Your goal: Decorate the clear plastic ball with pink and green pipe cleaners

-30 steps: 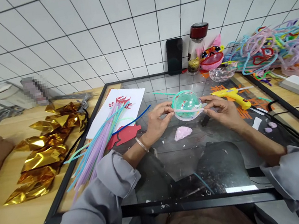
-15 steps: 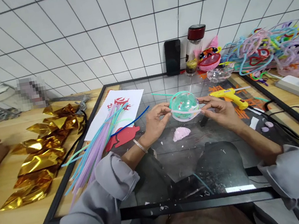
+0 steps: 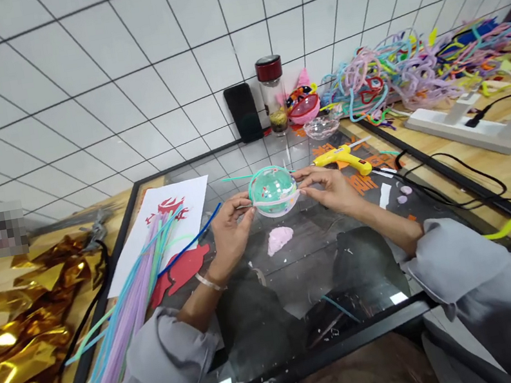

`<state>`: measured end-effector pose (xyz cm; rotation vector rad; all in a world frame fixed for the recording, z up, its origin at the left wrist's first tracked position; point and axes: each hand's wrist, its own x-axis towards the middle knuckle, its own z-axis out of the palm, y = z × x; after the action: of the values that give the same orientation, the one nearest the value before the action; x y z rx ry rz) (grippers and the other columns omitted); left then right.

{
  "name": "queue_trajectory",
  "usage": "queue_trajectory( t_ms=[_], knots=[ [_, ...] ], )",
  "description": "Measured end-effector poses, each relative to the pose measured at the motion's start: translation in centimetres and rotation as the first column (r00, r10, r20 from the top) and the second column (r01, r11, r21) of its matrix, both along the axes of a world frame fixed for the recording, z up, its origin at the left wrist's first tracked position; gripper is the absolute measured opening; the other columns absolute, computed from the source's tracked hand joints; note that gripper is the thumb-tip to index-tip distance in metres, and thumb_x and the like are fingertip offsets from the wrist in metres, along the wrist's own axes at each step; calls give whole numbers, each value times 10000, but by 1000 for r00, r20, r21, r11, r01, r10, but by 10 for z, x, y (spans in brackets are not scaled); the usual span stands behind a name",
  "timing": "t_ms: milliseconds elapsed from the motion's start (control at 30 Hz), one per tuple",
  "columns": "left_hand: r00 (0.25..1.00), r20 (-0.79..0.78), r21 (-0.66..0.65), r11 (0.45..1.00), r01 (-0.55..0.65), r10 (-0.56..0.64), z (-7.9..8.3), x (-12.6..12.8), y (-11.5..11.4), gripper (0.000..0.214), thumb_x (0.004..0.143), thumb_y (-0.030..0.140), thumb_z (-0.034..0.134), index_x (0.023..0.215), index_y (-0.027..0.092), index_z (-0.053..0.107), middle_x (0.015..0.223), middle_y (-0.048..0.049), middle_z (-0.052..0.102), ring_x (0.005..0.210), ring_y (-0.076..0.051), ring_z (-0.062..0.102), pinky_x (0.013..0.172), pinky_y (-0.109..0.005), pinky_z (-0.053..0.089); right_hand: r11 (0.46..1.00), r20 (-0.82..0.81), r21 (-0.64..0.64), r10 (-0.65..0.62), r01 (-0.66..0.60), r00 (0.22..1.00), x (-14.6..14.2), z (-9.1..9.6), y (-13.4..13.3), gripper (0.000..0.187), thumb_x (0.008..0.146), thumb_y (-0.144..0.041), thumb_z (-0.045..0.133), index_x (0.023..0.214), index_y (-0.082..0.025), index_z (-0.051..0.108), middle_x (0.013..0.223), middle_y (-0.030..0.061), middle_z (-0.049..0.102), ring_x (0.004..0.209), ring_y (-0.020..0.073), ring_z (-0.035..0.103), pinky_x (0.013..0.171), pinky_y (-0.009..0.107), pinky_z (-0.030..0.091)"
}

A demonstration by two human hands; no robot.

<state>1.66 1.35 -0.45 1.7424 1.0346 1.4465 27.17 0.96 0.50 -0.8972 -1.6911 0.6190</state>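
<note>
A clear plastic ball [image 3: 272,183] with green inside it sits between my hands above the glass tabletop. Across its near side runs a pale pink pipe cleaner [image 3: 277,201], curved along the ball. My left hand [image 3: 233,226] pinches this strip at its left end, thumb and fingers together. At the opposite end my right hand [image 3: 331,190] pinches it the same way. A green pipe cleaner [image 3: 236,178] extends to the left behind the ball. Nearer to me lies a pink lump [image 3: 280,239] on the glass. Whether the strip is fixed to the ball, I cannot tell.
A yellow glue gun [image 3: 341,159] lies right of the ball. Bundled pipe cleaners [image 3: 131,310] cross white paper and a red cutout [image 3: 185,270] at left. Behind stand a phone [image 3: 243,112] and a glass bottle [image 3: 274,97]. Cables run to a power strip [image 3: 465,129].
My view has turned to the right, so the scene shifts left and another person's hand has left the picture. Both hands keep their pinch on the pipe cleaner at the ball.
</note>
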Motion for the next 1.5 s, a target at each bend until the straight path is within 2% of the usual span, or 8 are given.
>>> queue_trajectory(
  t_ms=[233, 500, 767, 900, 1200, 1500],
  knots=[
    [999, 10, -48, 998, -35, 36, 2, 0, -2, 234, 731, 319, 739, 856, 151, 636, 1073, -108, 702, 1000, -210, 693, 875, -361, 592, 999, -47, 40, -8, 10, 999, -4, -8, 4, 90, 805, -281, 704, 752, -213, 733, 1080, 91, 749, 1023, 240, 697, 930, 445, 516],
    [999, 14, -38, 999, -35, 36, 2, -1, -1, 236, 735, 335, 741, 839, 155, 629, 1069, -107, 699, 981, -203, 693, 888, -358, 582, 999, -10, 36, -4, 4, 1000, -5, -8, 4, 87, 811, -242, 676, 745, -210, 722, 1104, 87, 739, 1049, 228, 687, 940, 422, 509],
    [993, -97, 48, 997, -55, 60, -1, -6, 1, 193, 773, 308, 697, 892, 169, 638, 1108, -98, 649, 1045, -205, 651, 919, -363, 554, 999, 45, 32, 13, -14, 999, -5, -2, -1, 87, 800, -203, 660, 723, -204, 699, 1113, 77, 730, 1058, 226, 681, 952, 419, 493],
    [985, -145, 64, 995, -82, 91, -1, -5, -1, 181, 774, 281, 656, 919, 179, 620, 1121, -99, 628, 1031, -197, 638, 867, -326, 549, 999, 60, 32, 19, -21, 998, -5, -2, -2, 88, 803, -196, 644, 732, -197, 697, 1125, 86, 719, 1069, 229, 677, 955, 424, 490],
    [981, -166, 62, 994, -93, 102, 6, 1, -8, 270, 688, 156, 548, 953, 199, 571, 1144, -82, 606, 1074, -212, 592, 865, -322, 502, 999, 111, 44, 1, -6, 994, -8, 1, -6, 90, 808, -189, 645, 736, -206, 696, 1141, 81, 693, 1095, 230, 656, 973, 435, 484],
    [955, -282, 129, 990, -59, 94, 14, -1, -16, 327, 687, 157, 520, 1009, 203, 548, 1169, -85, 610, 1087, -238, 591, 868, -349, 483, 994, 150, 105, -55, 39, 987, -4, 3, -6, 105, 830, -235, 657, 745, -192, 700, 1132, 95, 664, 1056, 243, 640, 954, 456, 478]
  ],
)
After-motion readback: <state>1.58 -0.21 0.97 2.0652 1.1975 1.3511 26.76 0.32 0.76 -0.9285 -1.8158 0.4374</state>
